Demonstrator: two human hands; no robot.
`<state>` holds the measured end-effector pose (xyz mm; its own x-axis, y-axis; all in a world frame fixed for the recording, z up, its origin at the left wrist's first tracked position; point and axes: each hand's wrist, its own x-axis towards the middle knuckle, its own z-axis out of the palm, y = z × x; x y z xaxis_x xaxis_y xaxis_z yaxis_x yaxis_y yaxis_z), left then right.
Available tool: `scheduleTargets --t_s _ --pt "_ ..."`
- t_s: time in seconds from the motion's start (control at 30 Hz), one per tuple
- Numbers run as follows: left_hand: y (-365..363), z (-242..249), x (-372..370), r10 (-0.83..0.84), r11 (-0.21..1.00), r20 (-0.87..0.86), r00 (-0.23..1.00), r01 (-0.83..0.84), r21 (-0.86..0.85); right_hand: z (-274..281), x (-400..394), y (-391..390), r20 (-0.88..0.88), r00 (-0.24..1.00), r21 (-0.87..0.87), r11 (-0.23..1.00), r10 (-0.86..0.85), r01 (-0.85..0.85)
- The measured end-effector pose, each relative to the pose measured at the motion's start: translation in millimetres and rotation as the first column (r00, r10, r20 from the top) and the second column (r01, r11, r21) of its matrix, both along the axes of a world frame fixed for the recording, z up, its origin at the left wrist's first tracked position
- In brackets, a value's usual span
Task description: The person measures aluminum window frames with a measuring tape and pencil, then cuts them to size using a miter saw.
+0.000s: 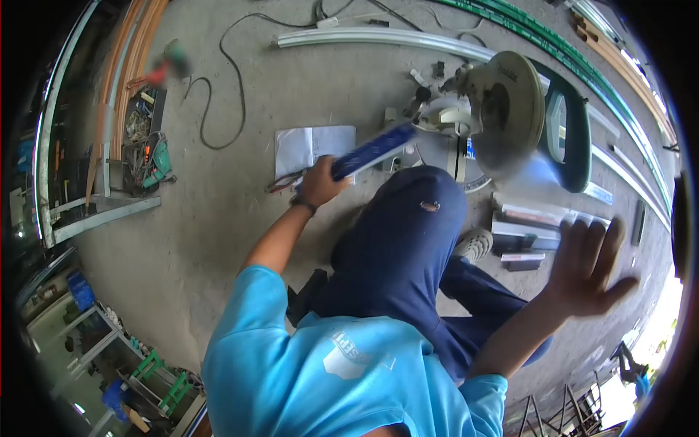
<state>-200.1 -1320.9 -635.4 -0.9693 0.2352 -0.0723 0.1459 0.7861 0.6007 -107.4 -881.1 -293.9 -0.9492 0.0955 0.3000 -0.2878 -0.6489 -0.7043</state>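
My left hand [324, 183] is closed around the near end of a long bar covered in blue film [375, 149]. The bar slants up and to the right, its far end at the base of a miter saw [510, 109]. My right hand [590, 269] is raised at the right with its fingers spread, holding nothing and apart from the saw. The saw's round guard and dark green handle [571, 138] stand above the base. Below my left hand, pliers-like red-handled tool [284, 182] lies beside an open sheet of paper [295, 149].
Short metal profile pieces [520, 233] lie on the floor right of my knee. Long silver [378, 35] and green [510, 29] profiles stretch across the back. A black cable [240, 80] curls over the floor. At left are a tool box [145, 109] and a metal frame [109, 218].
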Motion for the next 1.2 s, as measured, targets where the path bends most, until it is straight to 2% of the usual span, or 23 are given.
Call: scheduleTargets --t_s 0.03,0.07,0.13,0.17,0.23,0.37,0.47,0.57,0.6,0.63,0.7,0.73,0.8,0.83,0.9,0.97,1.0,1.03,1.1,1.13,1.17,1.2 --pt "-23 1 17 0.059 0.998 0.016 0.998 -0.060 0.009 0 9 -22 -0.140 0.954 0.144 0.959 0.263 -0.243" --pt "-47 -11 36 0.184 0.983 0.049 0.982 -0.184 0.012 3 17 -46 -0.231 0.865 0.158 0.894 0.446 -0.419" --pt "-82 -22 74 0.415 0.908 0.131 0.900 -0.419 0.006 16 31 -91 -0.292 0.734 0.003 0.768 0.613 -0.640" --pt "-92 -22 84 0.523 0.847 0.170 0.835 -0.531 0.004 22 37 -110 -0.314 0.695 -0.068 0.715 0.647 -0.696" --pt "-132 -52 106 0.689 0.725 0.214 0.693 -0.660 -0.199 34 49 -134 -0.352 0.674 -0.183 0.658 0.649 -0.730" --pt "-185 -83 118 0.847 0.527 0.214 0.487 -0.716 -0.457 54 68 -166 -0.422 0.677 -0.321 0.599 0.604 -0.734" --pt "-180 -87 105 0.877 0.344 -0.096 0.471 -0.755 -0.558 66 85 -183 -0.465 0.686 -0.374 0.578 0.560 -0.725" --pt "-166 -96 69 0.696 0.706 -0.013 0.718 -0.687 -0.173 81 99 -190 -0.503 0.697 -0.390 0.585 0.511 -0.711" --pt "-139 -87 53 0.628 0.778 0.078 0.775 -0.627 -0.040 84 103 -193 -0.517 0.696 -0.394 0.584 0.498 -0.710" --pt "-103 -60 39 0.532 0.843 0.128 0.837 -0.537 0.006 87 106 -194 -0.529 0.699 -0.396 0.588 0.481 -0.705" --pt "-39 -47 15 0.300 0.928 0.189 0.935 -0.331 0.168 92 110 -193 -0.541 0.705 -0.395 0.601 0.459 -0.695" --pt "-11 -53 3 0.169 0.936 0.188 0.967 -0.217 0.277 94 112 -194 -0.543 0.711 -0.394 0.612 0.448 -0.686" --pt "53 -35 -12 -0.048 0.912 0.174 0.984 -0.028 0.409 100 116 -189 -0.518 0.745 -0.418 0.636 0.421 -0.649" --pt "74 -61 -24 -0.148 0.796 0.216 0.965 -0.014 0.605 103 117 -186 -0.483 0.770 -0.439 0.645 0.418 -0.625" --pt "120 -100 -46 -0.313 0.657 0.268 0.911 0.003 0.754 104 116 -179 -0.406 0.817 -0.487 0.660 0.409 -0.572" --pt "167 -86 -47 -0.366 0.736 0.356 0.860 0.034 0.676 100 108 -168 -0.365 0.830 -0.467 0.688 0.422 -0.555" --pt "191 -43 -50 -0.359 0.794 0.408 0.839 0.045 0.607 95 98 -158 -0.363 0.822 -0.420 0.710 0.439 -0.565" --pt "216 -20 -51 -0.351 0.843 0.457 0.817 0.062 0.535 85 88 -140 -0.339 0.843 -0.336 0.784 0.417 -0.522" --pt "257 -33 -62 -0.304 0.865 0.412 0.859 0.067 0.498 64 68 -106 -0.297 0.884 -0.150 0.896 0.362 -0.417" --pt "275 -41 -68 -0.273 0.877 0.390 0.880 0.061 0.477 28 48 -81 -0.397 0.894 -0.064 0.965 0.209 -0.254" --pt "291 -53 -70 -0.249 0.867 0.397 0.883 0.022 0.497 2 74 -80 0.105 0.935 -0.039 0.938 -0.339 0.345" --pt "306 -67 -71 -0.222 0.857 0.403 0.888 -0.021 0.516 -52 83 -41 0.311 0.863 0.200 0.915 -0.398 0.350"
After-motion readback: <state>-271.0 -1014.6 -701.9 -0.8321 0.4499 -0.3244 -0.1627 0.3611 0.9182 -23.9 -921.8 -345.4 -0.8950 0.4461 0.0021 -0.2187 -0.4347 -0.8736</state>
